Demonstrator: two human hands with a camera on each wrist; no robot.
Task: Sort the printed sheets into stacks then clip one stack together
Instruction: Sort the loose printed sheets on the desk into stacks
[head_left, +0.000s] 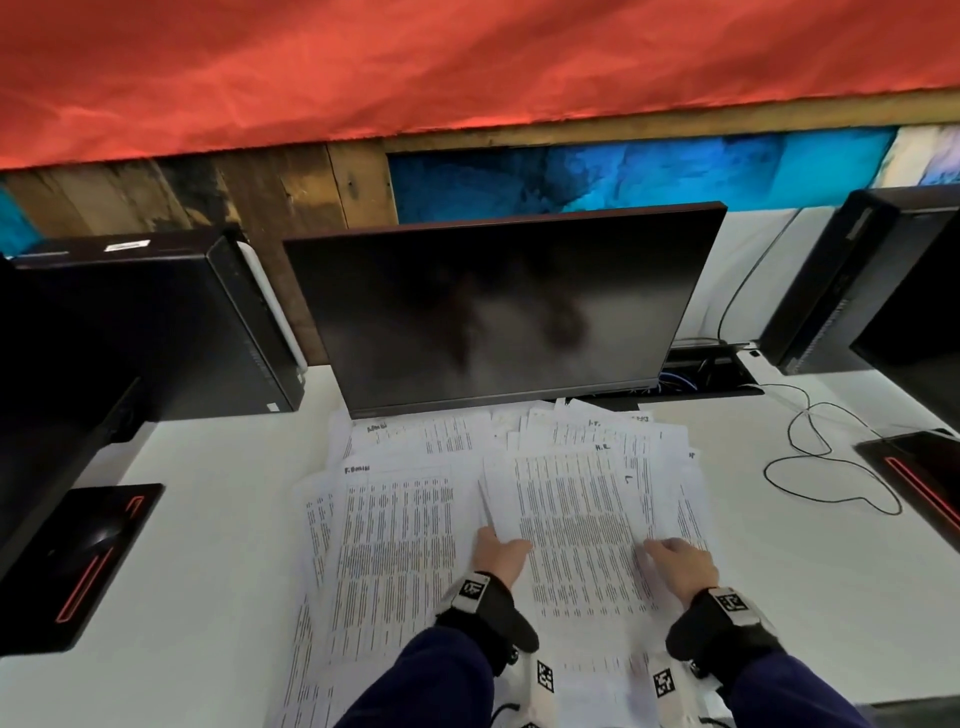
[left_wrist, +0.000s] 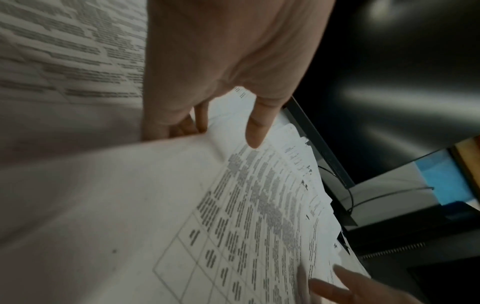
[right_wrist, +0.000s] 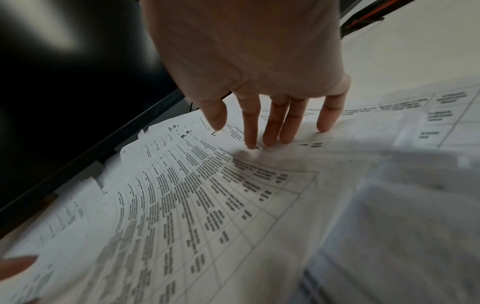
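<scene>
Printed sheets (head_left: 395, 519) with tables of text lie fanned and overlapping on the white desk in front of the monitor. My left hand (head_left: 500, 546) pinches the left edge of the top sheet (head_left: 571, 525), thumb (left_wrist: 255, 133) on top and fingers underneath, so that edge is lifted. In the left wrist view this sheet (left_wrist: 161, 205) curves up towards the camera. My right hand (head_left: 661, 550) rests on the right side of the pile, its straight fingertips (right_wrist: 272, 139) touching the paper (right_wrist: 197, 185). No clip is in view.
A dark monitor (head_left: 498, 312) stands right behind the papers. Black computer towers stand at the left (head_left: 156, 322) and right (head_left: 841, 280). A mouse on a black pad (head_left: 98, 540) lies to the left. A loose cable (head_left: 810, 457) and another pad (head_left: 914, 467) lie to the right.
</scene>
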